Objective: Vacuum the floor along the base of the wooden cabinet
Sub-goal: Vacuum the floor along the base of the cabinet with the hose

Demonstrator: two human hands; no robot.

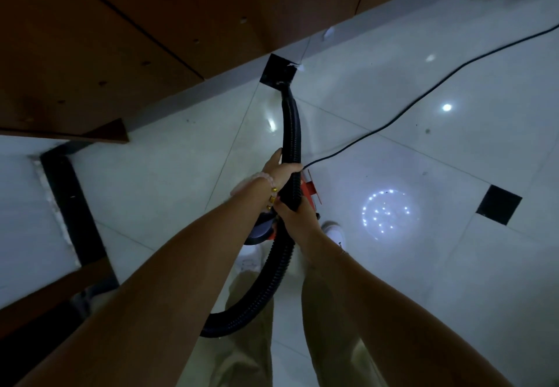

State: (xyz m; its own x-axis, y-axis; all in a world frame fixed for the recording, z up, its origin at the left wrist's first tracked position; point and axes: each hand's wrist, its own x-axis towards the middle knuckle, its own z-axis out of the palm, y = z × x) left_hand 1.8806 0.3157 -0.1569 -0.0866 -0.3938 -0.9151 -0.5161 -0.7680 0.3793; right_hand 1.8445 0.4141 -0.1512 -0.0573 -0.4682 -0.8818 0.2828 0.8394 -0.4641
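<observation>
A black ribbed vacuum hose [292, 126] runs from my hands forward to the floor, its end resting by a black inset tile [276, 69] close to the base of the wooden cabinet [127, 41]. My left hand [281, 171], with a bead bracelet on the wrist, grips the hose higher up. My right hand [298, 212] holds it just below. Behind my hands the hose loops back down past my legs. The red vacuum body [308, 190] sits on the floor under my hands, mostly hidden. Small white scraps [328, 33] lie at the cabinet base.
A black power cord [423, 96] snakes across the glossy white tile floor [393, 159] to the right. Another black inset tile [498, 204] lies at right. A dark floor strip [72, 205] and wooden furniture edges stand at left. My white shoes [334, 230] are below.
</observation>
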